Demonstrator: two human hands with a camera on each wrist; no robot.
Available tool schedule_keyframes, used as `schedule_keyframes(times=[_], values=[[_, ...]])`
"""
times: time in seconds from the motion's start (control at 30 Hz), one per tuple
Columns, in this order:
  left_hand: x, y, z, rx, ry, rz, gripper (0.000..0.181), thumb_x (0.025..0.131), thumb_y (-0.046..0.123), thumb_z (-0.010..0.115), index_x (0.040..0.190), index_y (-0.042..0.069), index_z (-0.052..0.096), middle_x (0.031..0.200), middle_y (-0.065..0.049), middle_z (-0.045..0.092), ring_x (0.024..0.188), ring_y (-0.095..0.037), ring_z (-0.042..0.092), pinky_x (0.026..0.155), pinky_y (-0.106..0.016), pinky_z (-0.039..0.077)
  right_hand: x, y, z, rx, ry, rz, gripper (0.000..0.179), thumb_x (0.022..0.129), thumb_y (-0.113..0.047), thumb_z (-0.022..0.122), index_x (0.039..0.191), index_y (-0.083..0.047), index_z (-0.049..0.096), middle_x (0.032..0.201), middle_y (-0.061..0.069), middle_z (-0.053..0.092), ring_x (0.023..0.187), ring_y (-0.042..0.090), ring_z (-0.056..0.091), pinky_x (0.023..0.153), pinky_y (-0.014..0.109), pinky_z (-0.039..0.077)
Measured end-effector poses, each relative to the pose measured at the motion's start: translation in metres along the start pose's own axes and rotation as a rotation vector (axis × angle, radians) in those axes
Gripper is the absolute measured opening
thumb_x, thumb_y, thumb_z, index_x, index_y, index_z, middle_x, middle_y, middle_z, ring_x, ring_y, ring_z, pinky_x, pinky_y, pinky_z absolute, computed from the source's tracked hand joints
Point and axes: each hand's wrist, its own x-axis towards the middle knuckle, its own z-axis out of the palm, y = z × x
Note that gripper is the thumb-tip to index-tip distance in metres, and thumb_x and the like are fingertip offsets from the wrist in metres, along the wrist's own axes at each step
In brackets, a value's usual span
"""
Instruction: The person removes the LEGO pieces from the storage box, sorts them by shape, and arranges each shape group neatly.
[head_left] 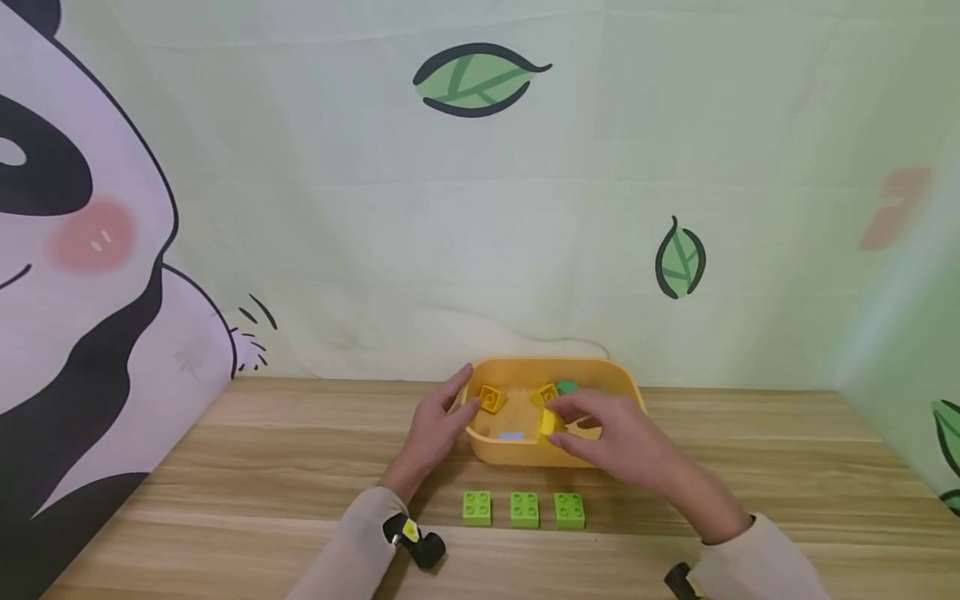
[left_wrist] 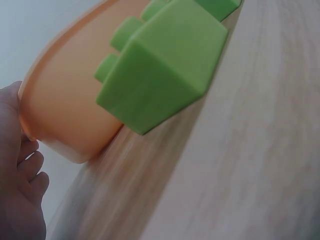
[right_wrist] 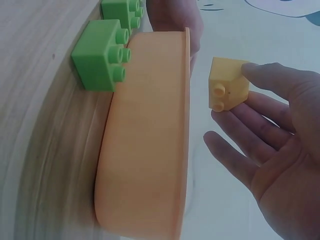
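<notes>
Between thumb and fingers, my right hand (head_left: 626, 437) pinches a yellow toy brick (right_wrist: 228, 84) above the front rim of an orange plastic bin (head_left: 525, 454). The right wrist view shows two of that brick's studs. My left hand (head_left: 435, 421) grips the bin's left end, thumb over the rim and the other fingers outside. Inside the bin lie a yellow brick (head_left: 491, 399) at the left, another yellow brick (head_left: 543, 395) near the middle, a green piece (head_left: 567, 387) and a blue piece (head_left: 512, 436), the last mostly hidden by the front wall.
Three light green bricks stand spaced in a row before the bin: a left one (head_left: 477, 508), a middle one (head_left: 524, 509) and a right one (head_left: 569, 510). They sit studs up on the wooden table (head_left: 262, 500). Behind hangs a printed cloth (head_left: 337, 208) with leaves and a panda.
</notes>
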Motion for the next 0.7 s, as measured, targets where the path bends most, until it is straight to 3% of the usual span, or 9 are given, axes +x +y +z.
schedule_keyframes(times=[0.7], values=[[0.000, 0.001, 0.001, 0.001, 0.005, -0.011, 0.059, 0.105, 0.013, 0.064, 0.159, 0.001, 0.045, 0.165, -0.011, 0.042, 0.155, -0.029, 0.033, 0.127, -0.048, 0.027, -0.012, 0.008, -0.001, 0.038, -0.013, 0.016, 0.028, 0.098, -0.019, 0.078, 0.123, -0.007, 0.075, 0.116, 0.003, 0.075, 0.105, 0.023, 0.072, 0.090, 0.043, 0.063]])
